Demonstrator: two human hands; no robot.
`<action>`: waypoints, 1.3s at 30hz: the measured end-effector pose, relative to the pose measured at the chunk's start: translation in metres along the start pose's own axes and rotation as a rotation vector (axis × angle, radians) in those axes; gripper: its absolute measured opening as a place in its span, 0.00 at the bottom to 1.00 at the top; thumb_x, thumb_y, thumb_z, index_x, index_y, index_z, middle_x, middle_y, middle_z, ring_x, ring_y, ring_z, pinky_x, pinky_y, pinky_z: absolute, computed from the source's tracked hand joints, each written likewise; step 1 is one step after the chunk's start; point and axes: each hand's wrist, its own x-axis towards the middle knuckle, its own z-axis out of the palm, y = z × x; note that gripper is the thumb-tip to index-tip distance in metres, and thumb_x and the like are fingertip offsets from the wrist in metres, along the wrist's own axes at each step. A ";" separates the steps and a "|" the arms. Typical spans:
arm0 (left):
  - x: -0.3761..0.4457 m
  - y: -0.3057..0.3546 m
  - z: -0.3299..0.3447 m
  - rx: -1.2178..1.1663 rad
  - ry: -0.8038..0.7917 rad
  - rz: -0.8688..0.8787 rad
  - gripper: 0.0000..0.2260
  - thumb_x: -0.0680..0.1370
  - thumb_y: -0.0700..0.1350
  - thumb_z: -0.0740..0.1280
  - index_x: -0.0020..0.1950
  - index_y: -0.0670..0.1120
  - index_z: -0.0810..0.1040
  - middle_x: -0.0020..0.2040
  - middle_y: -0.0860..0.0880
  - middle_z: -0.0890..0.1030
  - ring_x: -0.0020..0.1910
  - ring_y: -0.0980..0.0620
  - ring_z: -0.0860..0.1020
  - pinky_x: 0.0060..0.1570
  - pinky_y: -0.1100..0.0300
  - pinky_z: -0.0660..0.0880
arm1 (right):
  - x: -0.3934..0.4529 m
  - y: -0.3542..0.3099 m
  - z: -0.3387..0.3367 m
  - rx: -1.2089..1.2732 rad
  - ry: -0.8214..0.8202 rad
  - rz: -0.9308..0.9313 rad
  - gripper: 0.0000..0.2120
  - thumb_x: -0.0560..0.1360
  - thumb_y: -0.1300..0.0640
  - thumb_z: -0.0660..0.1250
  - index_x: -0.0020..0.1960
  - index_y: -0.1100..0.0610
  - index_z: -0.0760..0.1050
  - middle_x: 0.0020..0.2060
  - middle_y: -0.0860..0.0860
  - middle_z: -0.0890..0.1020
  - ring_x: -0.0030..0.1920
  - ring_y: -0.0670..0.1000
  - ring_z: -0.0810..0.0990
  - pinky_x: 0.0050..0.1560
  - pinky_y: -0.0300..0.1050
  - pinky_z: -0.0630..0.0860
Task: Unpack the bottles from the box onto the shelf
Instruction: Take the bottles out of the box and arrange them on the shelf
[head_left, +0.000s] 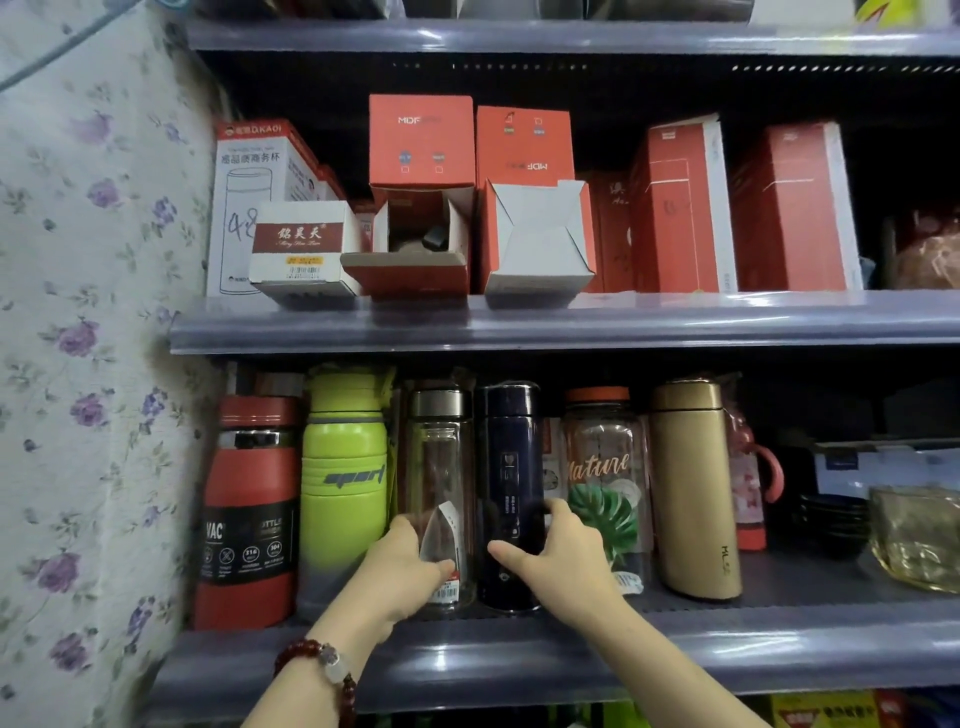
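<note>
Steadying shelved bottles: my left hand (402, 558) grips the clear glass bottle (441, 493), my right hand (558, 556) the navy flask (509, 483); several stand placed, box unseen.

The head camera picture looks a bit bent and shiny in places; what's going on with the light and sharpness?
Head view: the wide lens bows the shelf edge and stretches the corners; glare streaks run along that plastic edge; the back of the upper shelf is in deep shadow; the flowered curtain is smeared at the left edge; the hands and dark bottle in the middle are fairly sharp.
</note>
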 end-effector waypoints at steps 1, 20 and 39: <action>-0.001 0.001 0.000 0.003 0.004 -0.011 0.30 0.74 0.42 0.69 0.72 0.46 0.61 0.66 0.47 0.74 0.63 0.48 0.74 0.64 0.51 0.72 | 0.000 -0.001 0.000 -0.001 -0.004 0.000 0.23 0.69 0.49 0.74 0.59 0.56 0.70 0.50 0.50 0.81 0.47 0.48 0.80 0.39 0.32 0.73; -0.067 0.061 -0.009 0.225 0.266 0.426 0.16 0.77 0.51 0.65 0.63 0.49 0.74 0.47 0.52 0.81 0.41 0.59 0.77 0.37 0.67 0.72 | -0.026 0.000 -0.038 0.012 0.109 -0.071 0.25 0.72 0.49 0.71 0.66 0.55 0.70 0.51 0.49 0.79 0.51 0.48 0.79 0.51 0.39 0.76; -0.019 0.089 0.131 -0.042 0.101 0.240 0.51 0.58 0.66 0.73 0.75 0.54 0.56 0.72 0.49 0.68 0.69 0.48 0.69 0.68 0.48 0.68 | 0.013 0.086 -0.158 0.082 0.110 0.050 0.48 0.64 0.43 0.76 0.75 0.56 0.56 0.65 0.49 0.72 0.64 0.49 0.71 0.57 0.38 0.71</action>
